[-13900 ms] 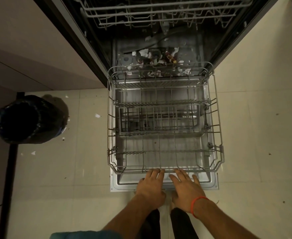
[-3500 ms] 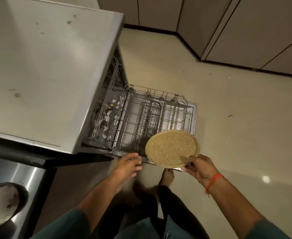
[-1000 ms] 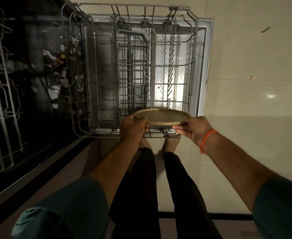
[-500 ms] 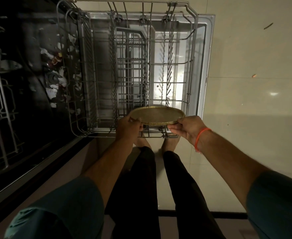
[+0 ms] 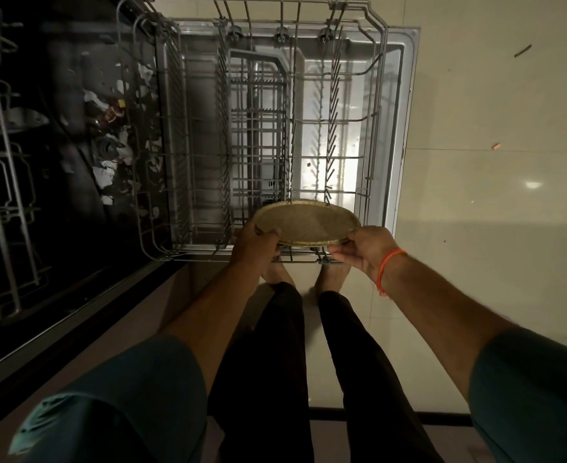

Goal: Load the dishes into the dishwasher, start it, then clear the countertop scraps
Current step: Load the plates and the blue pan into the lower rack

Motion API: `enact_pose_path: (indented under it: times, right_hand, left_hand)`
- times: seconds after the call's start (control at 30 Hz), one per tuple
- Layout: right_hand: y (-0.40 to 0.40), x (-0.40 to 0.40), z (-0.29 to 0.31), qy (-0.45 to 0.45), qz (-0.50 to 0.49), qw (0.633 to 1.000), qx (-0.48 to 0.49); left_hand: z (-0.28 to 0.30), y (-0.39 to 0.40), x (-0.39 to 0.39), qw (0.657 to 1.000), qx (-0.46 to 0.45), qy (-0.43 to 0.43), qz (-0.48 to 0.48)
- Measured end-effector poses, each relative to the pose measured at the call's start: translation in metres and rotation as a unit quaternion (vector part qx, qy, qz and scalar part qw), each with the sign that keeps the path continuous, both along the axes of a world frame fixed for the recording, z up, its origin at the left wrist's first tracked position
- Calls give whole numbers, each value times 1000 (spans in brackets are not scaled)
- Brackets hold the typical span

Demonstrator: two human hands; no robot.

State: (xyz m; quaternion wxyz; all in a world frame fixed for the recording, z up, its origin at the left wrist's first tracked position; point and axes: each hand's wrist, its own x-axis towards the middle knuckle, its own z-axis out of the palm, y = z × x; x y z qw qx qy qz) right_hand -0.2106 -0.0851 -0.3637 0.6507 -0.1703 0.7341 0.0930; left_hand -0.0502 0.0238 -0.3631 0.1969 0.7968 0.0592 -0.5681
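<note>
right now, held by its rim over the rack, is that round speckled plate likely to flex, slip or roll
The round speckled tan plate probably stays stiff: it keeps its flat shape with the left hand and right hand holding only opposite edges. The raised rim likely gives a secure grip. Set on edge between the grey wire rack tines, its round outline could roll.

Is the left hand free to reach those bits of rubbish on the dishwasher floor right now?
Probably not yet. The left hand grips one edge of the plate and the right hand the other. The pulled-out rack also stands between the hands and the scraps.
</note>
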Motion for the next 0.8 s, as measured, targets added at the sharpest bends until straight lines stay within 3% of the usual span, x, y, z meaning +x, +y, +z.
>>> enact_pose_path:
  times: [0.2, 0.43, 0.8]
  right_hand:
    - [11, -3, 11, 8, 13, 1000, -25]
    - [30, -8, 25, 7, 19, 999, -34]
    - [67, 2, 80, 8, 60, 988, -140]
  left_hand:
    - [-12, 20, -5, 1000, 5, 6, 9]
    - [21, 35, -12, 999, 6, 8, 41]
    - [81, 66, -20, 999, -39, -25, 25]
